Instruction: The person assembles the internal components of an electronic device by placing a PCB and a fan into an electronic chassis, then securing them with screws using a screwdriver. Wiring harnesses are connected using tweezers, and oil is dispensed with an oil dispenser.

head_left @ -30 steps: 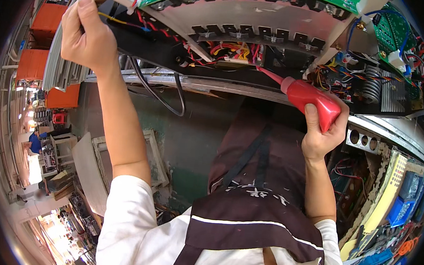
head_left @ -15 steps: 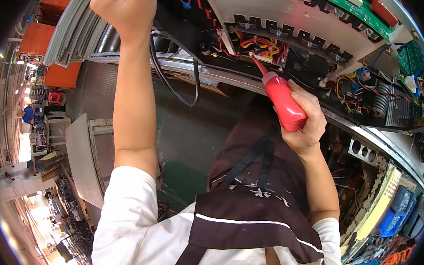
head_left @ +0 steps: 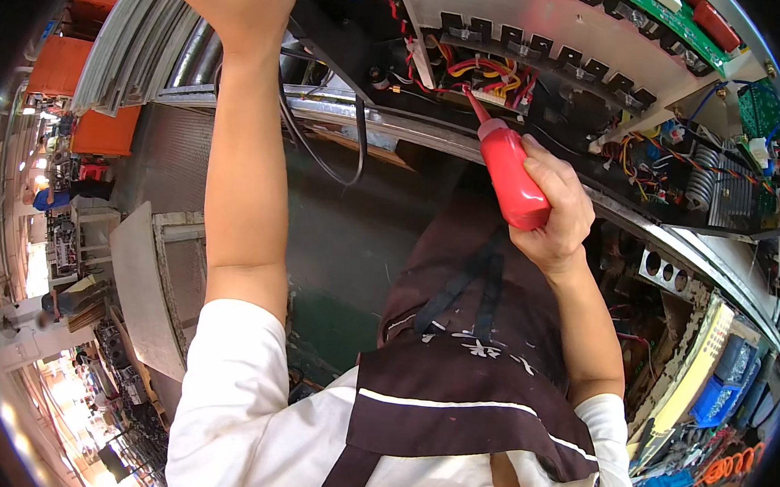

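My right hand (head_left: 558, 205) is wrapped round a red squeeze bottle (head_left: 511, 184) with a long, tapered nozzle. The nozzle tip is at a white connector (head_left: 488, 97) with red, yellow and orange wires, inside an opened electrical chassis (head_left: 563, 40). Whether the tip touches the connector I cannot tell. At the upper left my left hand (head_left: 237, 0) is closed and partly cut off by the top edge. What it grips, if anything, is hidden. A black cable (head_left: 363, 144) loops down beside my left forearm.
A metal rail (head_left: 415, 132) runs along the near side of the chassis. Green circuit boards (head_left: 755, 110) and a coiled part (head_left: 703, 180) sit at its right. Grey stacked sheets (head_left: 134, 45) and orange bins (head_left: 107, 128) stand left. Blue bins (head_left: 718, 397) lie lower right.
My right hand and the red bottle have shifted slightly up and left, with the nozzle still at the connector. My left hand is a little higher, more of it cut off.
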### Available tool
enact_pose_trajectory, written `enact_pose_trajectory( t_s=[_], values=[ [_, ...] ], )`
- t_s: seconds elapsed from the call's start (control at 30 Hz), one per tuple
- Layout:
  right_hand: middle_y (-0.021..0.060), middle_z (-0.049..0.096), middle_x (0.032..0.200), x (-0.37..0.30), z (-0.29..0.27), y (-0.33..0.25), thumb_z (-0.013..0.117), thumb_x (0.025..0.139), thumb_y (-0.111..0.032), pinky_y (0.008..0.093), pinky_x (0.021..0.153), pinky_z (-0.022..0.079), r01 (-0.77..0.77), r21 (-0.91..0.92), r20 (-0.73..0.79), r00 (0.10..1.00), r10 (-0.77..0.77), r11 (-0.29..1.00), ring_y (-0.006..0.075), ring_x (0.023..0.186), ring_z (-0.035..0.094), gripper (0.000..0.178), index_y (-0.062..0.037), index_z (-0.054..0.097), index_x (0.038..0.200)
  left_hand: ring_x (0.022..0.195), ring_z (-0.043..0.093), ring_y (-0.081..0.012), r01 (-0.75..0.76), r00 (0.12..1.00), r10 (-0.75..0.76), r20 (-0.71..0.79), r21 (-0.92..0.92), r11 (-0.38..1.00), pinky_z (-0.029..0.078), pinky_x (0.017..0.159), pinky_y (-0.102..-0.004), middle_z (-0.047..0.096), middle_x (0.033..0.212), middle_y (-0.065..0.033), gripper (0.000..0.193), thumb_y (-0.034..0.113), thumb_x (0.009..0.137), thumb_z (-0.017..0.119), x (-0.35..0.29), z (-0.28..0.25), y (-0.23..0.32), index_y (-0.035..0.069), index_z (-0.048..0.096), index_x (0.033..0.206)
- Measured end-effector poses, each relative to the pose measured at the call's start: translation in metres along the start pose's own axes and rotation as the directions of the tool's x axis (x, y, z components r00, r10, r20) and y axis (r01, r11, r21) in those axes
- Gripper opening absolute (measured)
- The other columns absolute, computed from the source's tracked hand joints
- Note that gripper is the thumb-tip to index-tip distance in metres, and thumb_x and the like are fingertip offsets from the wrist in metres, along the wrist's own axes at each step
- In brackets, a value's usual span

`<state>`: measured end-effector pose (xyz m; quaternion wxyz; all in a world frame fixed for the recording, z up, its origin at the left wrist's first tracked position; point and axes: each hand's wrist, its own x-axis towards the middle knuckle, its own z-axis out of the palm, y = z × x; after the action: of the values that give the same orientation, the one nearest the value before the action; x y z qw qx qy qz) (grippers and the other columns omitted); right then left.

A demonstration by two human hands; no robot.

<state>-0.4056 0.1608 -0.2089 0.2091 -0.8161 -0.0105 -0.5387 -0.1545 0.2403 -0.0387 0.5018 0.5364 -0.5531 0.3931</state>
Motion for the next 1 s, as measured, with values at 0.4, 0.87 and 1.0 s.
enact_pose_trajectory(
  t_s=[0.4, 0.87, 1.0],
  values=[
    [0.0251, 0.063, 0.103, -0.007, 0.003, -0.002, 0.074, 0.054, 0.006, 0.0364, 0.068, 0.055, -0.004, -0.034, 0.037, 0.999, 0.006, 0.999, 0.0357, 0.082, 0.066, 0.056, 0.0039, 0.056, 0.107, 0.071, 0.058, -0.0107, 0.015, 1.000, -0.015, -0.009, 0.011, 1.000, 0.044, 0.067, -0.0224, 0.063, 0.078, -0.0058, 0.019, 0.009, 0.094, 0.056, -0.001, 0.000, 0.002, -0.006, 0.065, 0.087],
    [0.0242, 0.065, 0.100, -0.005, -0.005, -0.001, 0.074, 0.054, 0.007, 0.0355, 0.069, 0.055, -0.009, -0.054, 0.014, 1.000, 0.010, 0.999, 0.0347, 0.082, 0.067, 0.055, 0.0039, 0.057, 0.106, 0.071, 0.056, -0.0110, -0.001, 1.000, 0.001, -0.006, 0.048, 0.999, 0.043, 0.066, -0.0223, 0.062, 0.077, -0.0055, 0.017, 0.007, 0.093, 0.055, -0.001, 0.000, 0.002, -0.006, 0.065, 0.086],
    [0.0242, 0.065, 0.097, -0.009, -0.015, -0.001, 0.073, 0.055, 0.007, 0.0355, 0.069, 0.056, -0.041, -0.080, 0.010, 0.999, 0.042, 0.996, 0.0347, 0.083, 0.067, 0.053, 0.0034, 0.056, 0.105, 0.071, 0.056, -0.0108, -0.025, 1.000, 0.025, -0.003, 0.059, 0.998, 0.042, 0.065, -0.0218, 0.062, 0.078, -0.0055, 0.017, 0.006, 0.093, 0.055, 0.000, 0.000, 0.003, -0.006, 0.065, 0.087]
  ],
)
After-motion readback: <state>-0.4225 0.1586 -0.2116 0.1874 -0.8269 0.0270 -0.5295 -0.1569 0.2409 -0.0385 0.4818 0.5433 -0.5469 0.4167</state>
